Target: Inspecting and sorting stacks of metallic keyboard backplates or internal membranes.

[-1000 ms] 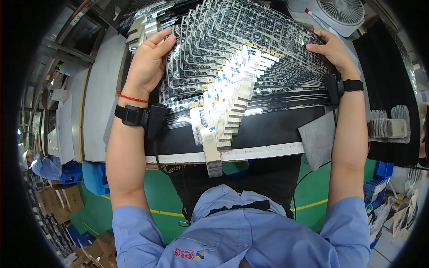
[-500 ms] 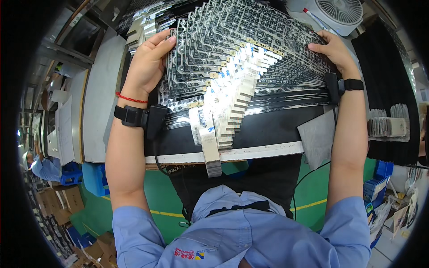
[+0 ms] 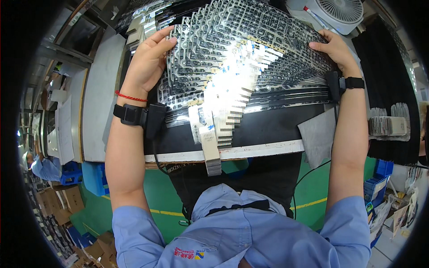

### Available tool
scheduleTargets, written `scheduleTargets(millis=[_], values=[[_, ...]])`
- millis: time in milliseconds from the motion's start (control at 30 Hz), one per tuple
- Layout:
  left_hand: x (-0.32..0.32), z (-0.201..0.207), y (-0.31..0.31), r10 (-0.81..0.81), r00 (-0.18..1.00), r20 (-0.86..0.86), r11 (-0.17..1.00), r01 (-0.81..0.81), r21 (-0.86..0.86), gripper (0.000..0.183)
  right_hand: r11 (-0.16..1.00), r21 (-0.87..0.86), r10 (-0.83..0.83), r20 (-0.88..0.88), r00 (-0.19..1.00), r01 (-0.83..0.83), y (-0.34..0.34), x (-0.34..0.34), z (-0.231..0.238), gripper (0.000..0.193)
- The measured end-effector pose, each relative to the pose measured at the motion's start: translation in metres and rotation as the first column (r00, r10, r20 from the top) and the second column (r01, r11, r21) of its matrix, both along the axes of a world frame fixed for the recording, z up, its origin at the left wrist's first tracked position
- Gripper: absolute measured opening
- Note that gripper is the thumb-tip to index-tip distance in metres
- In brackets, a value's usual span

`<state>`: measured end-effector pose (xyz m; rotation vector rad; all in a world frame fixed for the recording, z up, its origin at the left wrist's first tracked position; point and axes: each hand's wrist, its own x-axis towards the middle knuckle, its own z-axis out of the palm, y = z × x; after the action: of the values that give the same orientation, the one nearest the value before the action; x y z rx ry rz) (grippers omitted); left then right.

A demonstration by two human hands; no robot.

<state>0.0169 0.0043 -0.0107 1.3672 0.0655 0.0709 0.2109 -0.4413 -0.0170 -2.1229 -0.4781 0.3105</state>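
A fanned stack of thin, flexible printed circuit sheets (image 3: 277,33), silver with black dots and traces, spreads across the black work surface. Pale tails (image 3: 234,109) run from the sheets toward me in stepped layers, and strong glare hides part of them. At the stack's left edge, my left hand (image 3: 151,58) is closed, thumb on top and fingers partly hidden behind the edge. My right hand (image 3: 337,49) grips the far right edge, its thumb over the top sheet. Several more sheets lie lower in the fan, their long edges reaching toward my right wrist.
A white fan (image 3: 342,13) stands at the back right beside a red-tipped pen (image 3: 313,15). A grey cloth (image 3: 318,136) hangs over the front edge. Another stack of pale tabs (image 3: 389,126) lies on black material at the right. More strips (image 3: 147,27) lie at the back left.
The fanned sheets have shifted very slightly, and the glare on them has moved and widened. Both hands keep their hold in nearly the same places.
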Motion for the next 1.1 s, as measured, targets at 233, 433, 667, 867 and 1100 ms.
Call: scheduleTargets(millis=[233, 433, 667, 867, 1100], values=[[0.003, -0.005, 0.002, 0.014, 1.000, 0.012, 1.000, -0.015, 0.024, 0.041, 1.000, 0.015, 0.013, 0.013, 1.000, -0.013, -0.004, 0.003, -0.001, 0.039], [0.001, 0.000, -0.004, 0.032, 0.999, 0.005, 0.999, -0.033, 0.036, 0.038, 1.000, 0.007, -0.003, 0.009, 1.000, 0.003, -0.004, 0.003, -0.002, 0.037], [-0.003, 0.003, 0.000, -0.026, 0.999, -0.036, 0.990, 0.031, 0.137, 0.042, 0.999, 0.017, -0.036, 0.001, 0.999, 0.036, -0.008, 0.003, -0.002, 0.037], [-0.001, 0.000, -0.003, -0.013, 0.999, -0.050, 0.992, 0.019, 0.123, 0.037, 0.997, 0.052, -0.050, 0.024, 0.998, 0.048, -0.013, 0.003, -0.003, 0.034], [-0.005, -0.004, 0.000, -0.212, 0.962, -0.175, 0.940, 0.249, 0.234, 0.025, 0.992, 0.096, -0.083, -0.004, 0.997, 0.083, -0.011, -0.003, 0.002, 0.033]])
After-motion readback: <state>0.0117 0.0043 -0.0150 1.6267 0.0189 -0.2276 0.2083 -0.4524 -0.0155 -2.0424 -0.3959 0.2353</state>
